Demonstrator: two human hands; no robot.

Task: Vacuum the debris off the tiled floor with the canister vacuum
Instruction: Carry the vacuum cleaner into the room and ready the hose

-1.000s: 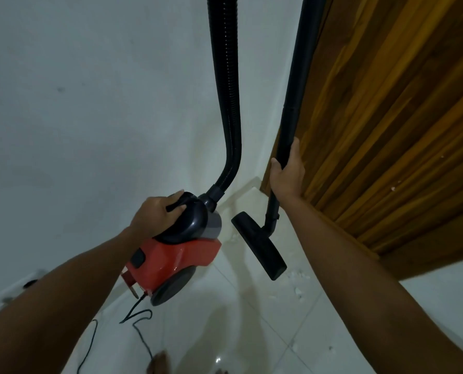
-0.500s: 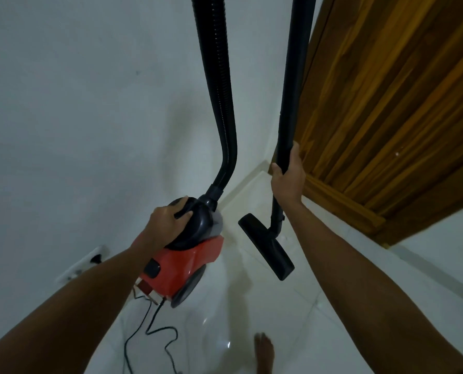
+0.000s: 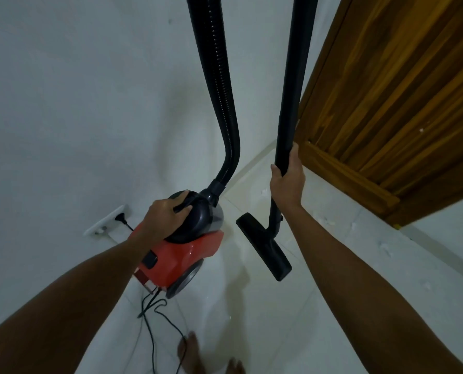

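A red and black canister vacuum [image 3: 187, 252] hangs above the white tiled floor [image 3: 292, 319]. My left hand [image 3: 165, 217] grips the black handle on its top. A ribbed black hose [image 3: 216, 85] rises from the canister out of the top of the view. My right hand [image 3: 288, 179] grips the black wand [image 3: 295, 76], which runs down to the flat floor nozzle [image 3: 265, 252], held off the tiles. Small white debris [image 3: 328, 221] lies scattered on the floor near the door.
A wooden door [image 3: 400, 103] stands at the right. On the white wall at left, a socket [image 3: 107, 221] holds the black plug; the power cord [image 3: 154, 319] trails over the floor. My bare feet [image 3: 189, 352] show at the bottom edge.
The view has shifted, bringing the wall socket, cord and my feet further in. Both hands keep their grips; canister and nozzle stay lifted side by side.
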